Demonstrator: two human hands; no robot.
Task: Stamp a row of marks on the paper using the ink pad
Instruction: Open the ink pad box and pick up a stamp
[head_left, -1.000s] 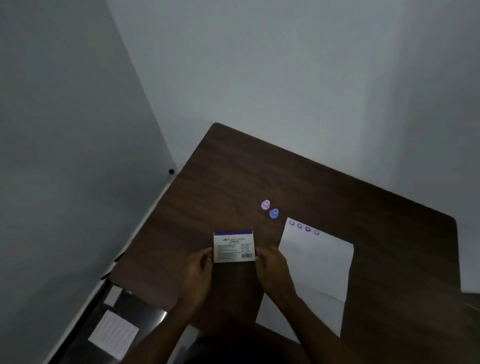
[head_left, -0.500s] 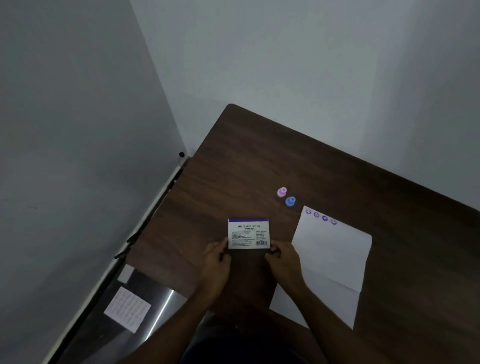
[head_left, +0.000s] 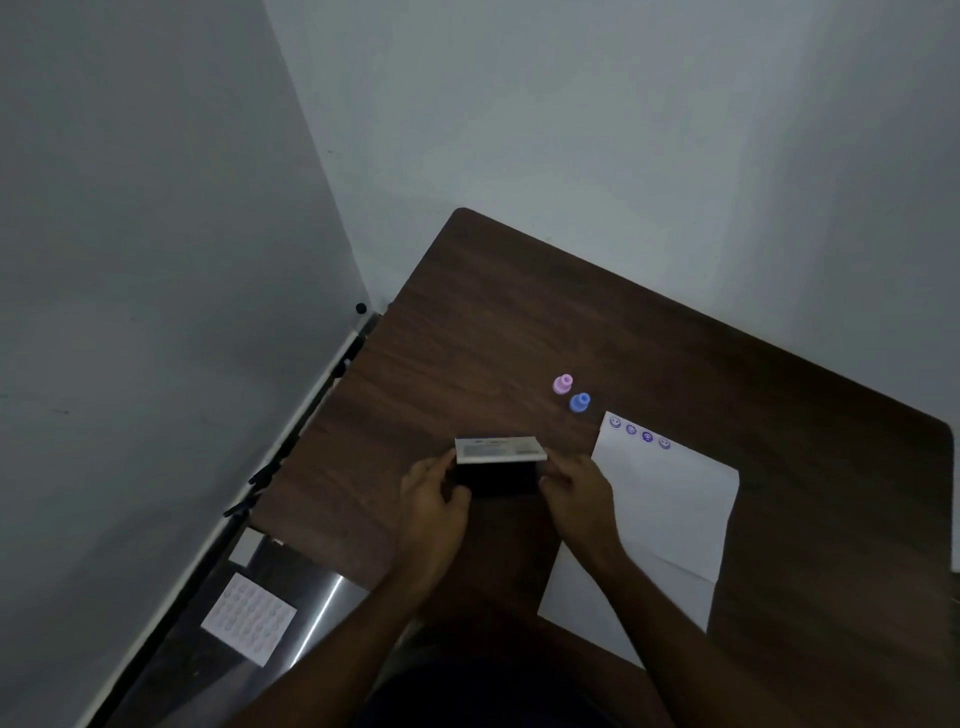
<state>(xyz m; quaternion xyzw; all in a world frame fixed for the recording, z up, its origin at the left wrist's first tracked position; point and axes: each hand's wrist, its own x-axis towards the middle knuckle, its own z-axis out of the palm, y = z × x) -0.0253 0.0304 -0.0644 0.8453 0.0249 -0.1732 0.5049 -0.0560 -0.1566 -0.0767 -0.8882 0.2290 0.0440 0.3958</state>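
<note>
The ink pad (head_left: 500, 451) sits on the dark wooden table (head_left: 467, 322), its white labelled lid tilted up over the dark base. My left hand (head_left: 434, 491) grips its left end and my right hand (head_left: 576, 486) grips its right end. A white sheet of paper (head_left: 670, 509) lies to the right, with a row of several purple smiley marks (head_left: 640, 432) along its top edge. A pink stamp (head_left: 562, 384) and a blue stamp (head_left: 580, 401) stand upright just beyond the paper's top left corner.
Grey walls meet in a corner behind the table. Left of the table, lower down, a dark shiny surface (head_left: 291, 613) holds a white dotted sheet (head_left: 248, 618) and a small white card (head_left: 245, 548). The table's left edge runs close to the wall.
The ink pad's lid, flat and face-up before, now tilts up at its near edge and shows the dark base under it. Both hands stay at its ends. The camera view shifted left.
</note>
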